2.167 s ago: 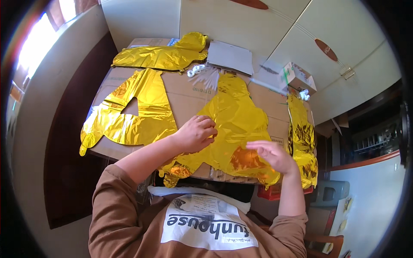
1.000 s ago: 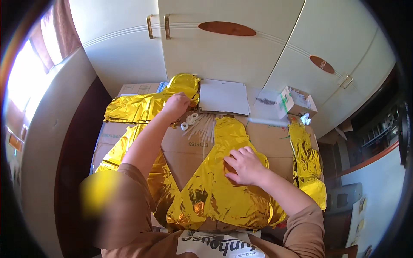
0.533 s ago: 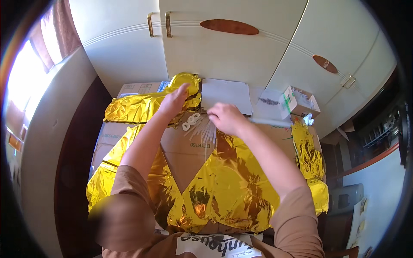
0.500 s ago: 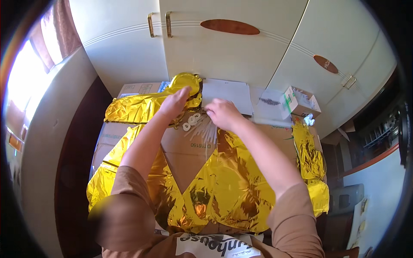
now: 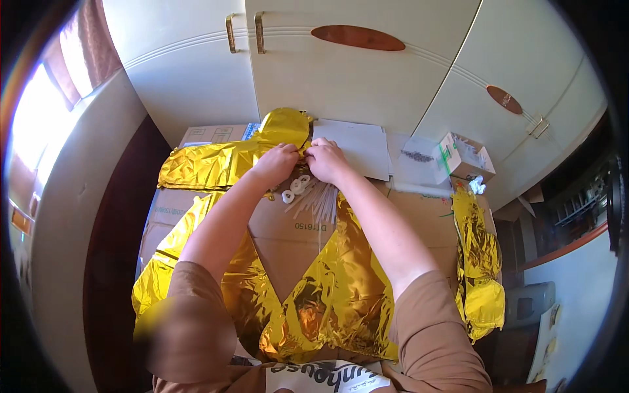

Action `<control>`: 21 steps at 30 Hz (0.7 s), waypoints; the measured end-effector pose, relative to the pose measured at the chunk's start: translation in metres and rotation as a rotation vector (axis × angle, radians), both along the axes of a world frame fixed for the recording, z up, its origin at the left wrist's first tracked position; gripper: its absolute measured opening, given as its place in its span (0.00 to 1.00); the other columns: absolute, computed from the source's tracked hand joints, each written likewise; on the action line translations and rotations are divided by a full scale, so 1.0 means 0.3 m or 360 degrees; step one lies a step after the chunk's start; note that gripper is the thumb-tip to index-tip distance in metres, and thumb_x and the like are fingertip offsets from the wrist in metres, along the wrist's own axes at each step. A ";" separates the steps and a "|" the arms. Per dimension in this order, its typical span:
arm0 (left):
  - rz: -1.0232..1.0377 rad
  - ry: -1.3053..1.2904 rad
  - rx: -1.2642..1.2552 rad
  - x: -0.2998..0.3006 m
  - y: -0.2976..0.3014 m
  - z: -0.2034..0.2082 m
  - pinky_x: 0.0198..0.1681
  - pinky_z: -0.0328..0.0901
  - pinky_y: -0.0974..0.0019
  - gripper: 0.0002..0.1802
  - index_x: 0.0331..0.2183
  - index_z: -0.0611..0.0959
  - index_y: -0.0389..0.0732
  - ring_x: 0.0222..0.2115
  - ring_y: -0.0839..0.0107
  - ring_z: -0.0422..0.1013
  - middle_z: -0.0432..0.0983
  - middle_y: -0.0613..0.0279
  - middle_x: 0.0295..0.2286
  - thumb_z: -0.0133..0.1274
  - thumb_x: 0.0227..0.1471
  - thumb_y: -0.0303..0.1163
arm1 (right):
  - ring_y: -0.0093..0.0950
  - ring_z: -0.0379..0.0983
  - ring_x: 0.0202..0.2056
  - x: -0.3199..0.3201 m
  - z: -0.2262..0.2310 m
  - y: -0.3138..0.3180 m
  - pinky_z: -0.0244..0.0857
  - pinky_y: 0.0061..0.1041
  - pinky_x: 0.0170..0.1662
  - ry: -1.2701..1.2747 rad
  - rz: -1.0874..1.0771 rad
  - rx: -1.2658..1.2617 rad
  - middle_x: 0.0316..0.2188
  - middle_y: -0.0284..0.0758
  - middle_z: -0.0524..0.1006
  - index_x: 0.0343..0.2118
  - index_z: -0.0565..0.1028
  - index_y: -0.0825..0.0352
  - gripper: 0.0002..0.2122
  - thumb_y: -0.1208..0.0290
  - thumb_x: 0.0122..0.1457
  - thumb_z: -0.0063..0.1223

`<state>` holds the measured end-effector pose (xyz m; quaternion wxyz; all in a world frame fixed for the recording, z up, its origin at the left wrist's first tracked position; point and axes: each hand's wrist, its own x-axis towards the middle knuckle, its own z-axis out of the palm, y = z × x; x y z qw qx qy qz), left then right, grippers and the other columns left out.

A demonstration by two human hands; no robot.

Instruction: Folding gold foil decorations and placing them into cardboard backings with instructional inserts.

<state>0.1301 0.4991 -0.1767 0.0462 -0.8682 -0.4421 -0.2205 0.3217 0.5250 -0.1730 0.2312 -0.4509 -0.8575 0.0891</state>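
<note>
Flat gold foil balloons (image 5: 216, 162) lie piled at the back left of the cardboard, their rounded end (image 5: 285, 124) pointing away from me. My left hand (image 5: 276, 165) is closed at the pile's near right edge, its fingers curled on the foil. Right beside it, my right hand (image 5: 325, 162) pinches the same edge, fingertips almost meeting the left ones. What exactly lies between the fingertips is mostly hidden. Just below the hands are thin white straws (image 5: 318, 202) and small white rolls (image 5: 288, 196). Another large flat gold foil balloon (image 5: 314, 308) spreads under my forearms, close to my body.
Cardboard (image 5: 278, 229) covers the work surface. At the back are a white sheet (image 5: 357, 147), a clear plastic bag (image 5: 414, 157) and a small open box (image 5: 466, 159). More gold foil (image 5: 477, 255) lies along the right edge. Cream cabinet doors (image 5: 354, 78) rise behind.
Both hands have come together at the foil pile's edge. The left hand has moved nearer to me, and the right has shifted slightly left and away. The view has shifted a little.
</note>
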 end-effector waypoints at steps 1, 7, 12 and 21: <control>0.0005 -0.0024 -0.0013 0.003 0.000 0.004 0.44 0.70 0.56 0.08 0.28 0.85 0.36 0.36 0.54 0.75 0.77 0.53 0.31 0.55 0.47 0.30 | 0.44 0.69 0.51 0.004 -0.005 0.004 0.65 0.42 0.54 0.0023 -0.0014 0.0005 0.50 0.42 0.74 0.38 0.82 0.63 0.11 0.68 0.54 0.52; 0.0410 -0.0709 -0.0310 0.004 -0.029 0.042 0.37 0.71 0.58 0.14 0.32 0.87 0.36 0.30 0.58 0.77 0.79 0.51 0.27 0.60 0.51 0.39 | 0.43 0.69 0.51 0.014 0.002 -0.015 0.65 0.42 0.55 -0.0063 -0.0012 0.0045 0.48 0.42 0.75 0.38 0.82 0.64 0.11 0.68 0.55 0.53; 0.0628 -0.1171 -0.0885 -0.019 -0.025 0.078 0.32 0.69 0.63 0.16 0.34 0.87 0.37 0.22 0.69 0.73 0.77 0.55 0.20 0.62 0.52 0.41 | 0.41 0.68 0.52 0.000 0.026 -0.049 0.58 0.41 0.60 -0.0168 -0.0037 0.0260 0.46 0.40 0.75 0.37 0.82 0.64 0.10 0.70 0.54 0.53; 0.0561 -0.1795 -0.0532 -0.090 0.029 0.062 0.29 0.68 0.69 0.12 0.32 0.86 0.35 0.24 0.78 0.71 0.79 0.65 0.24 0.66 0.48 0.34 | 0.37 0.71 0.50 -0.108 0.074 -0.086 0.55 0.39 0.60 -0.0715 0.0333 0.0186 0.42 0.37 0.78 0.36 0.83 0.62 0.12 0.68 0.54 0.49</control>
